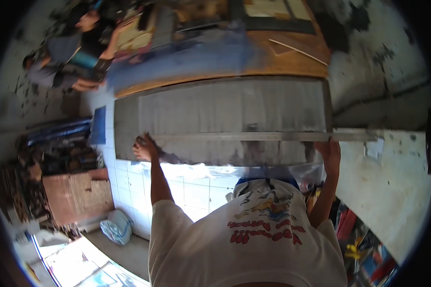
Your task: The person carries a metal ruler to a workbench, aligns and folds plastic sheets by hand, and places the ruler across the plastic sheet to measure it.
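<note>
A long, thin straight strip [268, 137] lies across a grey-brown sheet [191, 107] on the workbench. At the strip's left end, my left hand [144, 148] has its fingers bent round something I cannot make out. Near the right edge of the sheet, my right hand [328, 149] grips the strip from the near side, and the strip sticks out past it to the right. Dark stains mark the sheet near its front edge. Clear plastic film [215, 171] hangs along that edge.
Beyond the sheet is an orange-brown board [292, 57] with a thin stick [297, 51]. Two people [93, 38] are at the upper left. A pale panel [383, 191] stands at the right. Wood scraps [19, 186] and a tied bag [116, 227] are at the left.
</note>
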Tool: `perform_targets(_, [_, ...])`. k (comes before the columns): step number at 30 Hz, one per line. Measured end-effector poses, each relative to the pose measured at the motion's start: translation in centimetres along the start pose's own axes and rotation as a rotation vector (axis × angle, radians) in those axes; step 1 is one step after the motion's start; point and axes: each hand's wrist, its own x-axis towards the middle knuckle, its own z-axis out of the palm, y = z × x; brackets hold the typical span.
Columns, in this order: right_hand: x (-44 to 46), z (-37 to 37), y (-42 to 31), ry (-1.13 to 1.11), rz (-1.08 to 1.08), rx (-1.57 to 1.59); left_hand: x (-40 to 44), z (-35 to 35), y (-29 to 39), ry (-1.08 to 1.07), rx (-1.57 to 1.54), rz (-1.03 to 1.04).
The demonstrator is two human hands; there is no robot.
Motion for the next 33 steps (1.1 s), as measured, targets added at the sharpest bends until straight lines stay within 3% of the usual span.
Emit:
perform_targets(3, [1.1, 2.0, 2.6, 0.004, -0.050, -0.054, 0.4, 1.1, -1.4, 0.008, -0.071, -0.027])
perform_targets(6, [0.7, 5.6, 2.1, -0.028, -0.216, 0.109, 1.1, 1.3, -0.7, -0.079, -0.154, -0.148])
perform_targets(8, [2.1, 7.1, 2.3, -0.072, -0.246, 0.125, 0.6, 2.6, 0.3, -0.025, -0.234, -0.168])
perform_targets(10, [3.6, 9.2, 2.6, -0.108, -0.244, 0.164, -0.3, 3.9, 2.0, -0.158, -0.709, -0.053])
perform_targets(12, [5.8, 11.6, 3.0, -0.126, -0.207, 0.201, -2.6, 1.4, 7.6, -0.409, -1.376, -0.383])
perform_targets(13, [6.8, 13.1, 3.0, -0.117, -0.195, 0.221, -2.9, 5.3, 7.6, -0.551, -1.654, -0.257])
perform_targets(15, [9.6, 15.6, 2.7, -0.122, -0.169, 0.217, -2.7, 7.1, 10.3, -0.696, -1.988, -0.275])
perform_targets(17, [12.8, 17.6, 2.5, -0.144, -0.138, 0.171, -1.2, -0.5, 16.6, -0.702, -2.094, -0.616])
perform_targets(21, [16.9, 22.3, 0.0, -0.189, -0.195, 0.109, 2.6, 1.5, 23.3, -0.874, -1.884, -0.494])
perform_targets(24, [21.4, 22.9, -0.1, -0.230, -0.160, 0.122, 3.9, 4.3, 25.7, -0.987, -1.800, -0.775])
perform_targets(27, [23.4, 21.7, 0.2, -0.300, -0.091, 0.055, 3.6, 6.4, 27.2, -0.935, -1.732, -0.950])
perform_targets(30, [25.1, 19.1, 1.8, -0.352, 0.064, -0.070, 2.2, 4.7, 27.3, -0.697, -1.404, -0.631])
perform_targets(31, [24.6, 19.2, 2.1, -0.237, 0.096, -0.091, 1.8, 4.3, 27.2, -0.606, -1.278, -0.528])
perform_targets(33, [25.1, 19.0, 2.6, -0.228, 0.145, -0.192, 1.3, 3.2, 27.1, -0.494, -1.137, -0.471])
